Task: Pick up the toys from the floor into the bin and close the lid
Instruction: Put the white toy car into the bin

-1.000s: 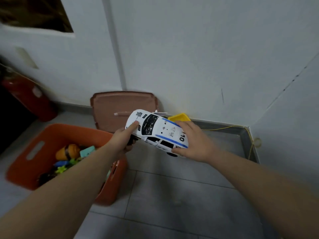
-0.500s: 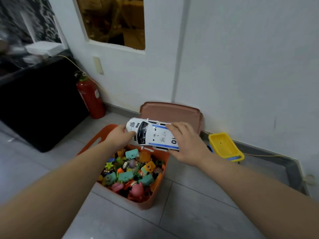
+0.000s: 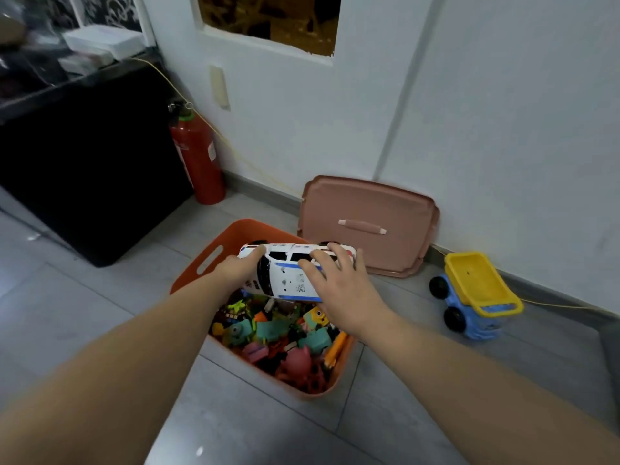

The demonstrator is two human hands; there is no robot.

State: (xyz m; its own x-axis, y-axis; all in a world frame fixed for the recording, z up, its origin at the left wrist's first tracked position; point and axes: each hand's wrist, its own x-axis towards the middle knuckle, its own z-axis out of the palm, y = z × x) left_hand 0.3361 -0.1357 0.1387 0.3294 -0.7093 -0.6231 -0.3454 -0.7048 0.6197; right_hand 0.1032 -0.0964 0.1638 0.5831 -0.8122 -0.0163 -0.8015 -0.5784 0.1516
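Both hands, left and right, gripping police car, now lower, over bin.

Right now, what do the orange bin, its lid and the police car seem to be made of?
Orange bin: probably moulded plastic, smooth and matte, with a cut-out handle slot.
Lid: likely the same plastic in a duller brownish tone, with a moulded rim.
Police car: apparently hard plastic, glossy white with printed markings.

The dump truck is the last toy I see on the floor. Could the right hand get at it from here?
Probably, once free: the right hand now holds the police car, and bare floor lies between it and the dump truck.
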